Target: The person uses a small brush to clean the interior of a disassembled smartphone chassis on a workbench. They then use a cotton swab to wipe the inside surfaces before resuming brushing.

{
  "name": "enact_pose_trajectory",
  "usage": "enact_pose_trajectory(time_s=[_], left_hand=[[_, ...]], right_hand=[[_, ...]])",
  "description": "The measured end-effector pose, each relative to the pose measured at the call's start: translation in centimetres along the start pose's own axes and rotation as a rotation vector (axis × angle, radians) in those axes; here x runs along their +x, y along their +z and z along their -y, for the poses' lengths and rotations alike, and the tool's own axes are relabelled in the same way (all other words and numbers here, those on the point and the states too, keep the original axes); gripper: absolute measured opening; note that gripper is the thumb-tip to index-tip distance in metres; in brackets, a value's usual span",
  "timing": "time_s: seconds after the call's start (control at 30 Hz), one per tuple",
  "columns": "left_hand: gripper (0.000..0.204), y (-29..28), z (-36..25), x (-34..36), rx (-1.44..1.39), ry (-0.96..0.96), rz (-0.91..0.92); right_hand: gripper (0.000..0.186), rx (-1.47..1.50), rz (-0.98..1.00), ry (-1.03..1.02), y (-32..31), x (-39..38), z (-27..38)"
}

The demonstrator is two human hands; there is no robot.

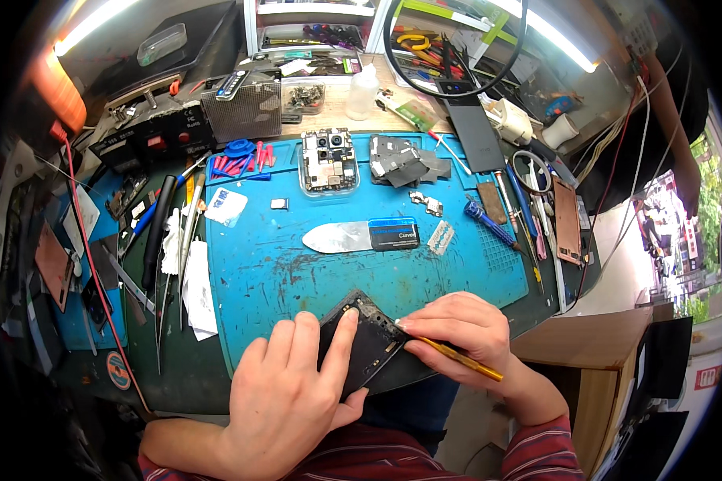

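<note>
Close to my body, a black opened phone housing [359, 353] lies tilted at the mat's front edge. My left hand [289, 385] steadies it, the index finger on its inner face and the thumb along its lower side. My right hand [461, 333] pinches a slim gold-handled tool [461, 359] at the housing's right corner; its working tip is hidden by my fingers. Just beyond lies a flat metal pry blade [337, 238] with a blue and black grip. A razor blade [440, 238] and small circuit parts [427, 204] rest right of it.
The blue repair mat [257, 297] carries a clear tray [329, 189] of phone boards and a stack of dark plates [397, 160]. Tweezers and pens [186, 232] lie at left, a blue screwdriver [489, 224] at right. A white bottle [364, 92] stands behind. Another person's arm [670, 120] hangs at far right.
</note>
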State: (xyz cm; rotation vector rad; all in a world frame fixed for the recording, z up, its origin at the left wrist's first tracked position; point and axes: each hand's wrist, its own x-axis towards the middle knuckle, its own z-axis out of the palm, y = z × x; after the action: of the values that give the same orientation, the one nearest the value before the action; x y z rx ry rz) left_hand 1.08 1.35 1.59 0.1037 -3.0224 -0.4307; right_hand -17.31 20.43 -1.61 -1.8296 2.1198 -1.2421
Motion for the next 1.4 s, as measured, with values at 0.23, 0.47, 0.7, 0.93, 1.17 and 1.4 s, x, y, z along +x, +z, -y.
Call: enact_pose_trajectory(time_s=[0.23, 0.47, 0.7, 0.93, 1.17, 1.4], left_hand=[[0.088, 0.1, 0.1, 0.0, 0.006, -0.002, -0.006], [0.087, -0.2, -0.1, 0.2, 0.033, 0.003, 0.006], [0.087, 0.2, 0.3, -0.1, 0.013, 0.019, -0.009], [0.086, 0.1, 0.3, 0.0, 0.024, 0.022, -0.015], [0.087, 0.0, 0.3, 0.1, 0.019, 0.009, 0.003], [0.086, 0.0, 0.3, 0.0, 0.014, 0.013, 0.005]], right_hand=[[0.028, -0.036, -0.006, 0.015, 0.0, 0.1, 0.2], [0.03, -0.088, 0.009, -0.002, -0.1, 0.0, 0.4], [0.032, -0.092, 0.024, -0.054, 0.3, 0.2, 0.0], [0.032, -0.083, 0.052, -0.073, 0.0, 0.2, 0.0], [0.033, -0.021, 0.14, -0.037, -0.9, 1.8, 0.6], [0.032, -0.032, 0.135, -0.027, -0.7, 1.8, 0.5]])
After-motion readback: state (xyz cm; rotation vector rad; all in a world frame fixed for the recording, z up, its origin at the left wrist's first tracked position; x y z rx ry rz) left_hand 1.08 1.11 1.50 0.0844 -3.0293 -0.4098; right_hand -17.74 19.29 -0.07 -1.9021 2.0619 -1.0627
